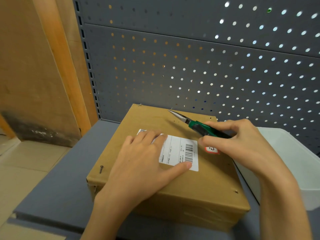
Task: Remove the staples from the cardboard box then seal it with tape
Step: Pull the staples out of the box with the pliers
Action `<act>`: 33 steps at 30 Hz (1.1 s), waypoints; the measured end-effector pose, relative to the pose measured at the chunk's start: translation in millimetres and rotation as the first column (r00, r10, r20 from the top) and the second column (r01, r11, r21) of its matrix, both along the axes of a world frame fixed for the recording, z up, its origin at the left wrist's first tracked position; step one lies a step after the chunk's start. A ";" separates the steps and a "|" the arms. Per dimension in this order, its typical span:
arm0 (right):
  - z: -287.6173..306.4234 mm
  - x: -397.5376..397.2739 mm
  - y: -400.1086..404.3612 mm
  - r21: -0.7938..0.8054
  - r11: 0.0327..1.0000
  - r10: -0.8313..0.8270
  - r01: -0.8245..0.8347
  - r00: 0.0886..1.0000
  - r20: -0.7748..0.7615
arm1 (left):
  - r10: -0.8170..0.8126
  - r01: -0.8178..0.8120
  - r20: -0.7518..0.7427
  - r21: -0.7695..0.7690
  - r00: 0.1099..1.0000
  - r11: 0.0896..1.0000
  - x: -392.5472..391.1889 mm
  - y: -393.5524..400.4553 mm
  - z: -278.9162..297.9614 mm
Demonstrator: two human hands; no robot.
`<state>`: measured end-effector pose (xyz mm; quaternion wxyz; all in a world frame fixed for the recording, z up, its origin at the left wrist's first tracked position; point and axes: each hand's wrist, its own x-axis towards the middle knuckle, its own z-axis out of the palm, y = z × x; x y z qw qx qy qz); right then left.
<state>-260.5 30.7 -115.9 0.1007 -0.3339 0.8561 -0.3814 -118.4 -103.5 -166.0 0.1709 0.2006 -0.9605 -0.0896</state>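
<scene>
A flat brown cardboard box (199, 184) lies on a grey shelf. A white shipping label (180, 153) is stuck on its top. My left hand (143, 163) rests flat on the box top, fingers spread over the label. My right hand (242, 142) grips green-handled needle-nose pliers (194, 124), whose closed tips point toward the box's far edge. A staple (139, 105) sticks up at the far left corner. A dark staple or nail (101, 169) lies near the left edge, and small holes dot the far edge.
A grey pegboard wall (207, 66) stands right behind the box. A translucent white plastic bin (294, 161) sits on the shelf to the right. Wooden boards (34, 75) lean at the left. The grey shelf (60, 187) ends at the front left, above a tiled floor.
</scene>
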 end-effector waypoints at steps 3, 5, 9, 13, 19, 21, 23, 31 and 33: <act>3.8 5.0 -0.2 -0.027 1.000 -0.004 0.004 1.000 -0.012 | 0.000 0.000 0.004 -0.004 1.000 1.000 -0.7 -0.1 -0.1; 4.8 6.6 1.6 -0.039 0.999 -0.012 0.012 1.000 -0.016 | -0.003 0.003 0.006 -0.005 1.000 1.000 -0.6 -0.2 -0.1; 5.3 8.9 8.7 -0.068 0.997 -0.035 0.034 0.999 -0.017 | 0.003 -0.003 0.014 -0.016 1.000 1.000 -0.7 0.4 0.5; 5.9 15.9 16.5 -0.105 0.991 -0.094 0.087 0.993 -0.066 | 0.017 -0.016 0.031 -0.035 0.999 0.999 -2.1 2.9 3.3; 1.4 20.8 33.6 -0.117 0.972 -0.218 0.204 0.969 -0.119 | 0.002 0.000 0.049 -0.045 0.999 0.999 -8.9 15.4 10.1; 0.6 21.8 43.9 -0.134 0.954 -0.287 0.268 0.945 -0.153 | -0.015 0.018 0.058 -0.039 0.998 0.999 -12.1 23.3 11.9; 1.9 22.9 57.5 -0.159 0.933 -0.350 0.324 0.920 -0.178 | -0.042 0.043 0.069 -0.019 0.997 0.999 -15.4 31.7 12.7; -1.6 20.0 116.3 -0.079 0.805 -0.588 0.587 0.775 -0.232 | -0.085 0.084 0.054 0.011 0.995 0.996 -25.9 51.4 10.7; -4.8 20.7 125.2 -0.038 0.784 -0.608 0.620 0.754 -0.250 | -0.080 0.080 0.046 -0.001 0.996 0.997 -28.5 54.4 9.8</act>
